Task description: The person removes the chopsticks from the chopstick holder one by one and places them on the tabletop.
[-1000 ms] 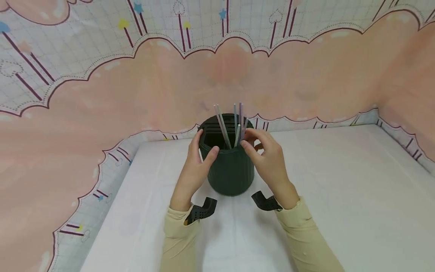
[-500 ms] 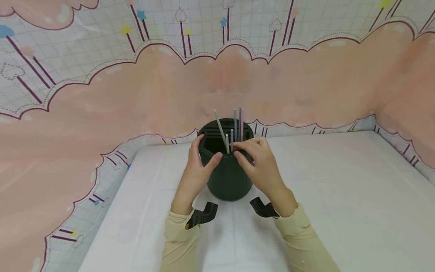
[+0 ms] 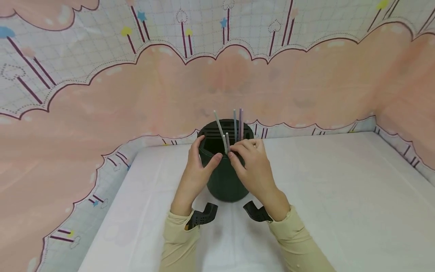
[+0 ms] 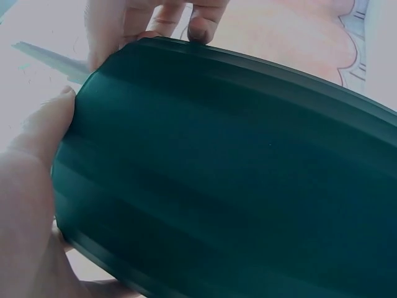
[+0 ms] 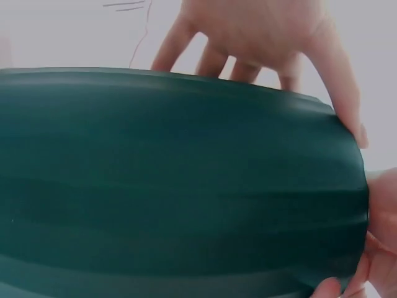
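A dark green ribbed container (image 3: 228, 177) stands upright on the white cloth, several thin pastel sticks rising from its opening. My left hand (image 3: 195, 170) grips its left rim, fingers round the outside and thumb at the front; the right wrist view also shows this left hand (image 5: 260, 31) spread along the wall. At the front rim, my right hand (image 3: 253, 166) pinches a short greyish-purple stick (image 3: 227, 140) between thumb and fingers. A short pale stick (image 3: 224, 143) stands right beside it. Behind are a leaning pale green stick (image 3: 218, 122), a blue stick (image 3: 235, 122) and a purple stick (image 3: 240, 121).
White cloth (image 3: 340, 189) covers the table around the container. A peach-coloured printed curtain (image 3: 289, 87) hangs close behind, and more of it lines the left and right sides. Black curved mounts (image 3: 204, 214) sit on both wrists.
My right hand has moved left along the front rim with the short greyish-purple stick, bringing it against the short pale one. My left hand keeps its grip on the container.
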A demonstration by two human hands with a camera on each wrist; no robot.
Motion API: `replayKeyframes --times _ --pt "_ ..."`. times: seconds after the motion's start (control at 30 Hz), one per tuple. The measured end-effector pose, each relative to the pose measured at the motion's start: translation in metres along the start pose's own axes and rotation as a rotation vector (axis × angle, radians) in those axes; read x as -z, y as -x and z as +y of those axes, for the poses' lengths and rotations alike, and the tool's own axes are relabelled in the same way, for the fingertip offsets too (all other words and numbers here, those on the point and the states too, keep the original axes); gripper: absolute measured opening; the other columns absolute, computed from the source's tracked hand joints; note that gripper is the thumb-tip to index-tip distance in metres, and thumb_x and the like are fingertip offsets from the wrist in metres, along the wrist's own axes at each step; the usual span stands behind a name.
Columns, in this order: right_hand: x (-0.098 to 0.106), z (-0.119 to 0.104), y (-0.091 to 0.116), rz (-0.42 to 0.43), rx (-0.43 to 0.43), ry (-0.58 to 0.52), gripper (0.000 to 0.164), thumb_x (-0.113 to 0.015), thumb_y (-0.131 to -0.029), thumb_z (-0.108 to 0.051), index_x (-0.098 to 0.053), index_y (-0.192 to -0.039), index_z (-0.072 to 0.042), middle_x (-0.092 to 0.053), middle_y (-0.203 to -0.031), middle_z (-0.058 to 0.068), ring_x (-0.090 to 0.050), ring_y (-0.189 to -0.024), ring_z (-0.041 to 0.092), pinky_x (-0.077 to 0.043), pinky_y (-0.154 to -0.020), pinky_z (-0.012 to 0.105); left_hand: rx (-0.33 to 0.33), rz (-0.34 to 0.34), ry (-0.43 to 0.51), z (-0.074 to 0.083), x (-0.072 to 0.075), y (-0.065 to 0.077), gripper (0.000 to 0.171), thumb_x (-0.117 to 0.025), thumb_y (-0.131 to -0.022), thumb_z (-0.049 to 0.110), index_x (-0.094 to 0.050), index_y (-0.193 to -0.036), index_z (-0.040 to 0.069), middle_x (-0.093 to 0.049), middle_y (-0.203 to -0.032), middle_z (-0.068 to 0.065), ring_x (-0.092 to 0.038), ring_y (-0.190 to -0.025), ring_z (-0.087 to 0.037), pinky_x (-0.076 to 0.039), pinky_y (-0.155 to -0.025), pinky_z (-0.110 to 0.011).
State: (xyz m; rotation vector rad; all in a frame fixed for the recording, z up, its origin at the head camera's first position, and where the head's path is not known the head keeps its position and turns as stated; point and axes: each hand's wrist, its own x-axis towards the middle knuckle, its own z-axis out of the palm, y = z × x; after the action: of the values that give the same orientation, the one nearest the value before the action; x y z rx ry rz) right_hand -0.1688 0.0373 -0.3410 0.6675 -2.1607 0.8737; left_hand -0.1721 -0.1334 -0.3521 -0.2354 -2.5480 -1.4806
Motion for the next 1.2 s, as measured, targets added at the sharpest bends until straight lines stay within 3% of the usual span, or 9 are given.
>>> replayKeyframes --times 0.2,0.47,0.57,0.8,1.0,1.1,1.2 --pt "-0.002 -0.002 0.003 0.034 -0.075 -0.013 0.018 -0.046 -0.094 -0.018 -0.061 -0.093 -0.009 -0.06 -0.091 0.0 -0.042 -0.092 0.018 -0.042 -0.063 0.027 0.035 0.004 -0.052 0.003 0.0 0.004 0.078 -0.05 -0.077 0.064 -0.012 -0.139 0.036 -0.013 -0.145 -0.001 -0.024 -0.129 -0.027 -0.027 -0.095 -0.055" --pt "-0.001 -0.001 0.004 0.069 -0.142 -0.244 0.018 -0.05 -0.092 -0.012 -0.057 -0.108 -0.007 -0.057 -0.09 -0.001 -0.045 -0.077 0.009 -0.039 -0.06 0.025 0.063 0.008 -0.077 0.0 0.003 0.009 0.079 -0.049 -0.077 0.066 -0.012 -0.139 0.036 -0.012 -0.146 -0.001 -0.025 -0.128 -0.03 -0.028 -0.094 -0.056" --pt "0.0 0.001 0.004 0.078 -0.146 -0.319 0.02 -0.053 -0.09 -0.011 -0.059 -0.109 -0.009 -0.059 -0.092 -0.002 -0.049 -0.079 0.008 -0.042 -0.062 0.024 0.071 0.012 -0.079 -0.001 0.004 0.01 0.078 -0.048 -0.077 0.066 -0.011 -0.139 0.037 -0.012 -0.146 -0.001 -0.023 -0.129 -0.029 -0.027 -0.095 -0.056" --pt "0.008 0.006 -0.001 0.19 -0.181 -0.508 0.019 -0.053 -0.09 -0.01 -0.057 -0.109 -0.008 -0.062 -0.095 -0.001 -0.059 -0.088 0.011 -0.049 -0.07 0.027 0.054 0.019 -0.077 0.0 0.008 0.008 0.076 -0.048 -0.079 0.064 -0.009 -0.139 0.039 -0.01 -0.146 0.0 -0.018 -0.131 -0.027 -0.024 -0.096 -0.057" --pt "0.025 0.007 -0.004 0.276 -0.048 -0.398 0.018 -0.051 -0.089 -0.001 -0.052 -0.107 0.001 -0.065 -0.096 0.003 -0.062 -0.087 0.012 -0.048 -0.076 0.026 0.056 0.004 -0.07 0.003 0.004 0.004 0.075 -0.046 -0.078 0.066 -0.009 -0.138 0.041 -0.009 -0.146 0.002 -0.018 -0.131 -0.027 -0.023 -0.095 -0.059" --pt "0.039 0.001 -0.006 0.305 -0.064 -0.503 0.017 -0.045 -0.091 0.003 -0.045 -0.107 0.007 -0.064 -0.097 0.012 -0.062 -0.088 0.02 -0.048 -0.077 0.03 0.061 -0.002 -0.078 0.006 0.002 0.003 0.075 -0.046 -0.077 0.068 -0.009 -0.138 0.043 -0.009 -0.146 0.003 -0.019 -0.131 -0.028 -0.024 -0.094 -0.059" --pt "0.05 -0.001 -0.008 0.346 -0.124 -0.653 0.017 -0.041 -0.092 0.003 -0.041 -0.109 0.006 -0.06 -0.096 0.021 -0.061 -0.086 0.031 -0.049 -0.075 0.035 0.061 -0.007 -0.082 0.007 0.002 0.003 0.075 -0.045 -0.078 0.067 -0.008 -0.138 0.044 -0.009 -0.146 0.003 -0.019 -0.13 -0.029 -0.025 -0.093 -0.06"
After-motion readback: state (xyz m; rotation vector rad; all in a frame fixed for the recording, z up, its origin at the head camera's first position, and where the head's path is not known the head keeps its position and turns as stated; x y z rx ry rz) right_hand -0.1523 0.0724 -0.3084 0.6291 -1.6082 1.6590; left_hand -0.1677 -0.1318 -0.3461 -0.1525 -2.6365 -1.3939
